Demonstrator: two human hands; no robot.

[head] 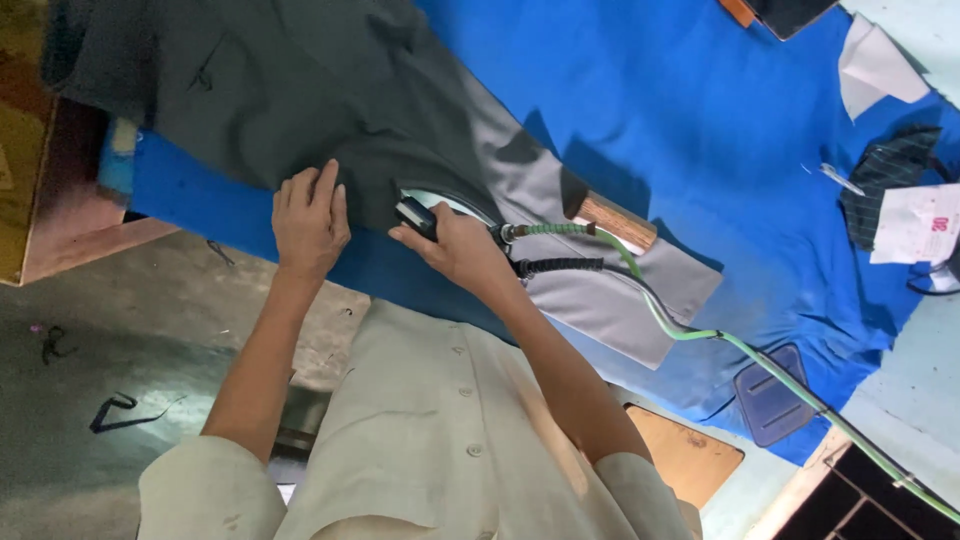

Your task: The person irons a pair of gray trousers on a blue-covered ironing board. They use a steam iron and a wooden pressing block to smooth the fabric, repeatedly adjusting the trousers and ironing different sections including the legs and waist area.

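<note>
A dark grey garment [300,90] lies spread over a table with a blue cover [700,130]; a lighter grey part [610,295] of it reaches toward the table's near edge. My left hand [310,220] rests flat on the dark cloth at the table's edge, fingers together. Just to its right, my right hand [455,245] grips the black handle of a steam iron [425,208], whose shiny plate sits on the garment. A green hose [700,335] and a black cable run from the iron toward the lower right. A wooden block [618,222] lies on the grey cloth behind the iron.
A dark blue iron-rest pad [770,400] sits near the table's right corner. White paper pieces [880,70], a striped dark cloth [890,170] and a white tag [915,225] lie at the far right. A wooden bench [60,200] stands at left above a concrete floor [110,340].
</note>
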